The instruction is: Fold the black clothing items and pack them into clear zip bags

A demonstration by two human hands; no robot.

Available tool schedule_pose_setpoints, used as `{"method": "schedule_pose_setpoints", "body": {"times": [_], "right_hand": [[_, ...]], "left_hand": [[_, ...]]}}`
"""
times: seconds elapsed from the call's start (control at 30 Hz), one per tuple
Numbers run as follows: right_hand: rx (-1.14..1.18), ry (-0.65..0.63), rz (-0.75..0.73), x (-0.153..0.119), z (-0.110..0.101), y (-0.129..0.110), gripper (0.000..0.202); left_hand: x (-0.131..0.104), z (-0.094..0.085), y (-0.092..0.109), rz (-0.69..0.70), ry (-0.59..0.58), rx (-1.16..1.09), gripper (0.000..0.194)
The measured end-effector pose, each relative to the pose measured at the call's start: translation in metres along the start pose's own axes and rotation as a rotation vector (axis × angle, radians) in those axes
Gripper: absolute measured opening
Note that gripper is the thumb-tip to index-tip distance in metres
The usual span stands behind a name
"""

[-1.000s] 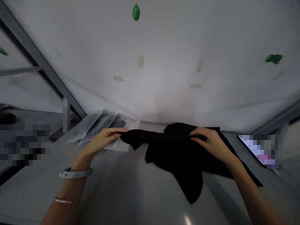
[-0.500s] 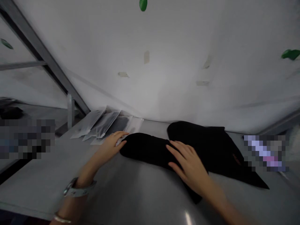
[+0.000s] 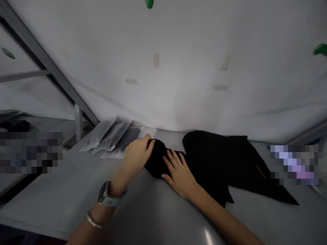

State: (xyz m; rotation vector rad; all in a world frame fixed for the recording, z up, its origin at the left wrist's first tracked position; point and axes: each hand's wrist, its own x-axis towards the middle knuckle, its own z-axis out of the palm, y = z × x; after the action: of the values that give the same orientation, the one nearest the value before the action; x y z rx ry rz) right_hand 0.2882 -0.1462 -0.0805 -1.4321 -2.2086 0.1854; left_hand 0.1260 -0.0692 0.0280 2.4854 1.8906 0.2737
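Observation:
A black fabric piece [image 3: 156,160] lies on the grey table, its left end lifted and curled over. My left hand [image 3: 138,151], with a watch at the wrist, pinches that rounded end between thumb and fingers. Pressed flat on the middle of the same fabric, my right hand [image 3: 180,173] has its fingers spread. Just right of it spreads a second black fabric piece [image 3: 217,153], with a pointed lower right corner and small reddish lettering. The two fabrics overlap or touch; the border between them is hard to see.
Several frosted zip bags [image 3: 122,136] with dark contents lie overlapping at the back left, by the white wall [image 3: 178,85]. A metal frame post [image 3: 51,71] slants on the left. Blurred-out items [image 3: 293,163] sit at the right of the table [image 3: 63,190].
My left hand has closed on the fabric's left end and moved right, folding it inward. My right hand has shifted left along the fabric and lies flatter.

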Motion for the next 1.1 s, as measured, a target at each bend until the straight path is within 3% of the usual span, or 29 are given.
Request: {"method": "schedule_pose_setpoints", "body": {"times": [0.1, 0.2, 0.3, 0.37, 0.47, 0.6, 0.73, 0.83, 0.97, 1.1], "right_hand": [[0.281, 0.259, 0.195, -0.003, 0.001, 0.008, 0.061], [0.544, 0.512, 0.381, -0.006, -0.002, 0.014, 0.051], [0.657, 0.549, 0.375, -0.006, -0.007, 0.015, 0.045], [0.645, 0.514, 0.337, -0.005, -0.007, 0.015, 0.044], [0.501, 0.427, 0.285, -0.003, -0.003, 0.015, 0.044], [0.18, 0.309, 0.187, -0.002, 0.005, 0.011, 0.044], [0.001, 0.252, 0.157, -0.003, 0.01, 0.007, 0.05], [-0.017, 0.236, 0.147, -0.004, 0.01, 0.008, 0.051], [0.024, 0.202, 0.115, -0.004, 0.005, 0.007, 0.049], [0.038, 0.182, 0.097, -0.003, -0.004, 0.002, 0.047]], "left_hand": [[-0.007, 0.008, 0.044, 0.141, 0.036, -0.031, 0.029], [-0.022, 0.035, 0.079, 0.267, -0.027, -0.069, 0.023], [-0.037, 0.061, 0.09, 0.378, -0.057, -0.085, 0.028], [-0.043, 0.068, 0.084, 0.435, -0.06, -0.135, 0.028], [-0.04, 0.063, 0.06, 0.44, -0.016, -0.346, 0.026], [-0.024, 0.059, 0.026, 0.139, 0.16, -0.515, 0.028], [-0.014, 0.075, 0.011, -0.104, -0.081, -0.69, 0.054], [-0.013, 0.087, 0.011, -0.158, -0.119, -0.706, 0.069], [-0.013, 0.091, 0.014, -0.163, -0.153, -0.749, 0.048], [-0.013, 0.082, 0.013, -0.135, -0.152, -0.8, 0.026]]}}
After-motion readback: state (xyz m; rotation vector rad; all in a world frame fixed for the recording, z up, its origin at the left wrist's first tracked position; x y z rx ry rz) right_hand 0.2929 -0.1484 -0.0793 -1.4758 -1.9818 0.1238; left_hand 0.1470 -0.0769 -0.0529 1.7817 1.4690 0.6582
